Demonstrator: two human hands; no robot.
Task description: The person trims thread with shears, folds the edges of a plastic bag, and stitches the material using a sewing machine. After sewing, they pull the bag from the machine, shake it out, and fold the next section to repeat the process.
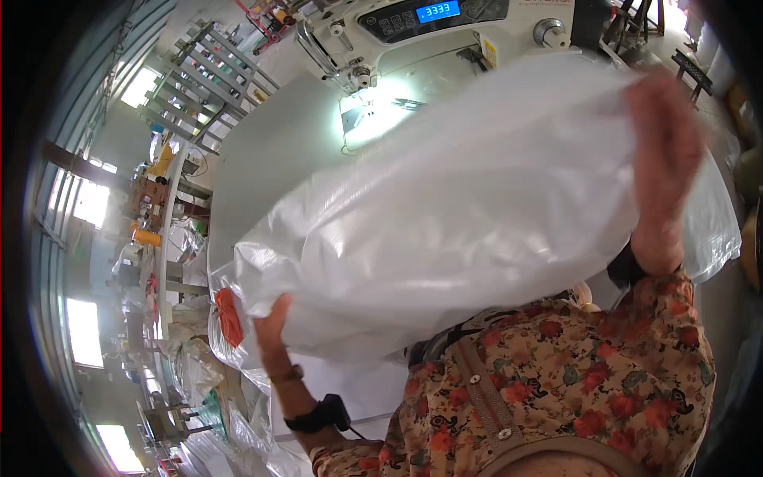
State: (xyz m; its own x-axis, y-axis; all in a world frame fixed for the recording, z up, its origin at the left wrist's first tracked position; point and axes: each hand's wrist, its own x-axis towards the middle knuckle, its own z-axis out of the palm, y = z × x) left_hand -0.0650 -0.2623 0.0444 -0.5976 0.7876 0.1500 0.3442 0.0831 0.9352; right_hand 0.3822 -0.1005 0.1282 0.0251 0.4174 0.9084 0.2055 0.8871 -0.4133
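A large, shiny white plastic sheet stretches between my two hands, bulging and creased; whether it is a single sheet or a bag I cannot tell. At its lower left edge my left hand is closed on it, thumb in front and the other fingers hidden behind. My right hand, smeared by motion, is raised at the upper right end of the sheet and appears closed on its edge. Beyond the sheet stands a white sewing machine, its lamp lighting the needle area.
The grey sewing table reaches left of the machine. An orange-red bundle lies by the table's left edge, near my left hand. More translucent plastic hangs at the right. Metal racks and cluttered shelving stand farther left.
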